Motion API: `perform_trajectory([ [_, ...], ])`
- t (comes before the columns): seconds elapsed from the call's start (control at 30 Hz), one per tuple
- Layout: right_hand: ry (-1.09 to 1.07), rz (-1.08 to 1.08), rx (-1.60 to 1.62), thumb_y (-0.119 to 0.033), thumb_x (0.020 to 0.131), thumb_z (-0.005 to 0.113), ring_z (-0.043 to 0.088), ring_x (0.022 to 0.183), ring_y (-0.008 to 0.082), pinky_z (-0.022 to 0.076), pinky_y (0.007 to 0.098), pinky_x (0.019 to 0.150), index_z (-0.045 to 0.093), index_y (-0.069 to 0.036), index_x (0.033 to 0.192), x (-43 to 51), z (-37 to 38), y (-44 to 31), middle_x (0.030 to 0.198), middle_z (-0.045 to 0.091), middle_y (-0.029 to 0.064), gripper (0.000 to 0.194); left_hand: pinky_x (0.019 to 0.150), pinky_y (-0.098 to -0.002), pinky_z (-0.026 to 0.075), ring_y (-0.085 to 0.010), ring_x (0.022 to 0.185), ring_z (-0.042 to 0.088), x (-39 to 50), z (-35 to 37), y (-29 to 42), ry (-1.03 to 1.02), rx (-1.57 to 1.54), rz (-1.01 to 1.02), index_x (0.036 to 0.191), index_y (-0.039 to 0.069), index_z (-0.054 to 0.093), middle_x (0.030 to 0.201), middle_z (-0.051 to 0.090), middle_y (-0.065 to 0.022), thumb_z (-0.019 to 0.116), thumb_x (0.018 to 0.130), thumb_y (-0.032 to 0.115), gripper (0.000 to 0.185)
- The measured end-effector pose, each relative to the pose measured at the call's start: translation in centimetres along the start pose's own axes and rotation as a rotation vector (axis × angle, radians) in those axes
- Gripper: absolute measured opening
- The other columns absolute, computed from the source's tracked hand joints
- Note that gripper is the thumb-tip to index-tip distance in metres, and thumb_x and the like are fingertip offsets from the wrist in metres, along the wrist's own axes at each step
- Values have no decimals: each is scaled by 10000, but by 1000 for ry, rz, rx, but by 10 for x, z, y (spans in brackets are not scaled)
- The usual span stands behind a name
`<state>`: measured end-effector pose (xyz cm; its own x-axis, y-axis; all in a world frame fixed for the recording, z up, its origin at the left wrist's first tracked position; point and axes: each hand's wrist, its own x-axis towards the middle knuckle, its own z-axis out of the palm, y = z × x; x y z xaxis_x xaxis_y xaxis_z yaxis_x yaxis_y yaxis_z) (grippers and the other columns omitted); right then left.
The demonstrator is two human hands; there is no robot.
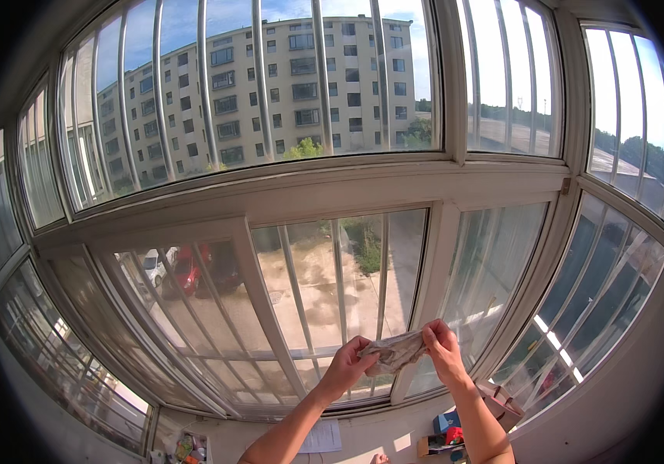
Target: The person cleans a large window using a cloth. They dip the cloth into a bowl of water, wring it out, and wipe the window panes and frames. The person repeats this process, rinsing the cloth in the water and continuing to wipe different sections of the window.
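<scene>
A crumpled greyish cloth (pixel 396 352) is stretched between my two hands in front of the lower window. At its left end, my left hand (pixel 350 365) pinches it between thumb and fingers. My right hand (pixel 442 348) grips the upper right corner. Behind the cloth are a sliding window pane (pixel 361 290) and its white frame (pixel 445 255). Whether the cloth touches the glass, I cannot tell.
Below lie a sheet of paper (pixel 321 436), a container of small items (pixel 191 448) at the left, and a blue box (pixel 446 421), a red item (pixel 454 435) and a paper bag (pixel 500 404) at the right. Metal bars (pixel 340 278) stand outside the glass.
</scene>
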<state>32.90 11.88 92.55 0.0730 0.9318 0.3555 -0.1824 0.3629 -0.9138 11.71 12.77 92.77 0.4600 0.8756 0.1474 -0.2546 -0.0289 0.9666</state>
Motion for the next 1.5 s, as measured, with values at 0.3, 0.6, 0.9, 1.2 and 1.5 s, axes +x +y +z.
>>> perform_trajectory([
  [0.3,-348,450,725,-156,962,405,621,851,164,545,263,737,493,-27,1025,104,-12,-77,984,595,73,168,690,-249,481,-82,825,570,98,10,111,24,188,241,1103,7,501,946,605,-28,545,888,39,222],
  [0.6,-905,327,824,-80,877,557,568,1052,216,511,337,894,395,-12,1244,196,13,-91,1151,529,116,406,619,-224,455,-76,706,565,167,-3,178,119,451,500,1023,7,572,801,613,-27,544,910,94,145],
  [0.9,-770,104,324,-265,873,622,606,795,101,546,222,622,477,-13,1103,273,100,-193,904,571,56,371,578,-208,460,-52,628,546,209,-31,317,360,989,885,989,33,608,772,630,-23,567,877,59,122],
  [1.2,-264,-409,359,-310,896,550,547,921,199,468,372,787,479,-50,1106,356,129,-321,1008,553,108,342,840,-344,452,-180,944,545,213,-85,435,605,1601,1293,1232,147,489,1052,578,-50,591,879,243,379],
  [1.5,172,-1466,-572,-305,854,571,547,1078,252,419,377,928,667,-152,1047,442,258,-454,1141,598,87,264,1144,-420,86,-207,1386,151,226,-137,585,949,2293,1581,1412,420,173,1504,165,14,183,861,689,614],
])
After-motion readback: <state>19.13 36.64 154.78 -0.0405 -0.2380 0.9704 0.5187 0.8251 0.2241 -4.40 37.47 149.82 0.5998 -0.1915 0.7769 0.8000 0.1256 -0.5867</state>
